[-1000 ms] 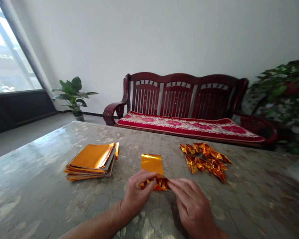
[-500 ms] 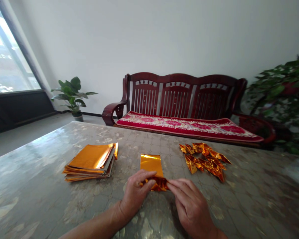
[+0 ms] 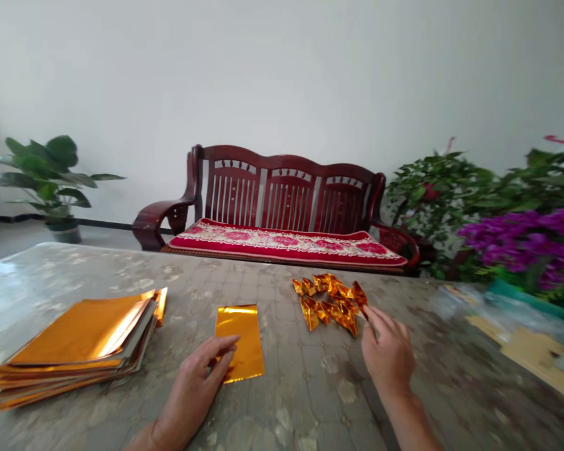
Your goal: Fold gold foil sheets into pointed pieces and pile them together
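My left hand (image 3: 200,376) rests at the left edge of a flat gold foil sheet (image 3: 245,341), its fingertips over the sheet and its thumb a little apart from them. At the right, my right hand (image 3: 389,351) pinches a folded gold foil piece (image 3: 360,295) by its lower end. That piece stands upright at the right end of a group of folded foil pieces (image 3: 317,311) arranged in a loose ring. A stack of gold foil sheets (image 3: 78,332) lies to the left of my left hand.
The table (image 3: 301,401) has a glossy patterned cover. Purple flowers (image 3: 526,244), clear plastic (image 3: 460,300) and tan cardboard (image 3: 529,351) are at the right. A wooden bench (image 3: 286,200) with a red cover stands beyond; a potted plant (image 3: 59,181) is at far left.
My right hand has moved right, carrying the folded foil piece from the sheet to the group. My left hand has let go of it and lies by the flat sheet. The view has turned right.
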`<state>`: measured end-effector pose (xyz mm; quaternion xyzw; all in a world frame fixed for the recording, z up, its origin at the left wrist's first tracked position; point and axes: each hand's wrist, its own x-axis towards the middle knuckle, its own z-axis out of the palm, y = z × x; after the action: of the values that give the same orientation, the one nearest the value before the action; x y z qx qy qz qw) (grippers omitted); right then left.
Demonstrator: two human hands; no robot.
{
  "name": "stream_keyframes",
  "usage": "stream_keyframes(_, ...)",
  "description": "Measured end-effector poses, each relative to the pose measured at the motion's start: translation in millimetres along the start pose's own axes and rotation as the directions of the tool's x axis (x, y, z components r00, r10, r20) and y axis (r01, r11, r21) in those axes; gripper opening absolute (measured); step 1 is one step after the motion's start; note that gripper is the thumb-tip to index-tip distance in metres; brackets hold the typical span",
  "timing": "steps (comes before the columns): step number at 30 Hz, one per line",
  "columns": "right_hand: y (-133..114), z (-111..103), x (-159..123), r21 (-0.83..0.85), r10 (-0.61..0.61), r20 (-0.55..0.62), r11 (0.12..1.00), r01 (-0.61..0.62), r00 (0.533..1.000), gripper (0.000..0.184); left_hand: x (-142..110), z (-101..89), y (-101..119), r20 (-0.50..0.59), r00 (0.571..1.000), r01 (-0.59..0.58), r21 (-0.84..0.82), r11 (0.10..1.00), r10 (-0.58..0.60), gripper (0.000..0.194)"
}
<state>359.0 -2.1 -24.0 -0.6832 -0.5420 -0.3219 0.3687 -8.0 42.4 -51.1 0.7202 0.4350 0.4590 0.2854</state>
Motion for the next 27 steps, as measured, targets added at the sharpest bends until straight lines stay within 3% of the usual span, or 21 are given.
stream_keyframes(3, 28, 0, -3, -0.175, 0.172, 0.117, 0.973, -0.150, 0.978, 0.039, 0, -1.2, -5, -0.006, 0.999, -0.044, 0.036, 0.998, 0.044, 0.025)
stream_keyframes(5, 36, 3, -7, -0.287, 0.283, 0.252, 0.935, -0.208, 0.925, 0.040, -1, -1.6, -9, -0.009, 0.998, -0.066, 0.061, 0.996, 0.066, 0.024)
stream_keyframes(7, 38, 6, -11, -0.314, 0.308, 0.284, 0.925, -0.216, 0.908, 0.039, -1, -1.6, -14, -0.008, 0.997, -0.073, 0.085, 0.994, 0.074, 0.024)
stream_keyframes(17, 37, 15, -14, -0.293, 0.228, 0.326, 0.947, -0.131, 0.917, 0.036, -4, -1.4, -22, 0.028, 0.996, -0.089, 0.179, 0.980, 0.085, 0.026)
stream_keyframes(27, 45, 21, -22, -0.244, 0.100, 0.269, 0.969, -0.033, 0.958, 0.034, 0, -5.2, -24, 0.141, 0.984, -0.146, 0.307, 0.940, 0.107, 0.023)
